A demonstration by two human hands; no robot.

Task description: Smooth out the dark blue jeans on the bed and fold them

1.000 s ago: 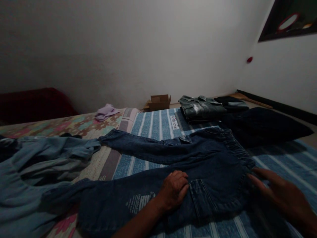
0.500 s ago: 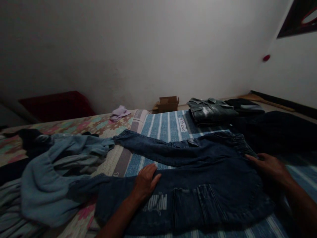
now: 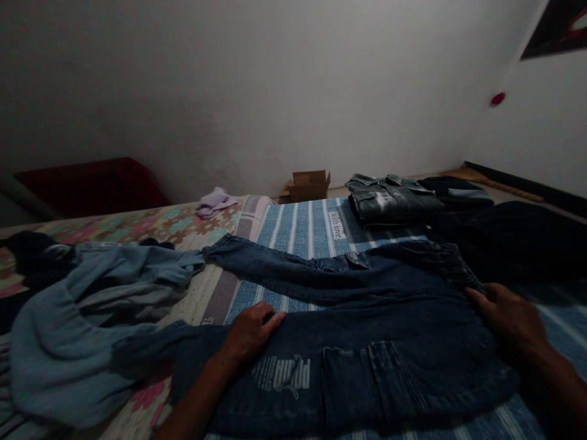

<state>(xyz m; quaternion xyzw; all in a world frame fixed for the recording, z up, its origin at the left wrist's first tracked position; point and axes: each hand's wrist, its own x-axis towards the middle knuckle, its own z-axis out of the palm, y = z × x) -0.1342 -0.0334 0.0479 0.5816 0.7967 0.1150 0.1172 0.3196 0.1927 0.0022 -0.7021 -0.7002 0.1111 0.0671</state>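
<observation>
Dark blue denim cargo pants [image 3: 403,318] lie spread out, the elastic waistband on the right and both legs running left. White PUMA lettering and a flap pocket show on the nearer leg. My left hand [image 3: 252,330] rests on the upper edge of that leg, thumb apart from the fingers, which are partly hidden. At the waistband, my right hand [image 3: 511,318] pinches the fabric between thumb and fingers; its fingertips are out of sight. The far leg's cuff touches a heap of light blue denim clothing [image 3: 50,360].
Beneath lies a blue striped bedcover [image 3: 293,229] printed "With love". Folded dark denim garments [image 3: 394,198] are stacked at the back right, beside dark cloth [image 3: 527,238]. A lilac cloth [image 3: 215,201] lies at the back, near a cardboard box [image 3: 309,186] by the wall.
My left hand has slid a little left along the pants leg. My right hand has shifted slightly right with the waistband. The view has turned a little.
</observation>
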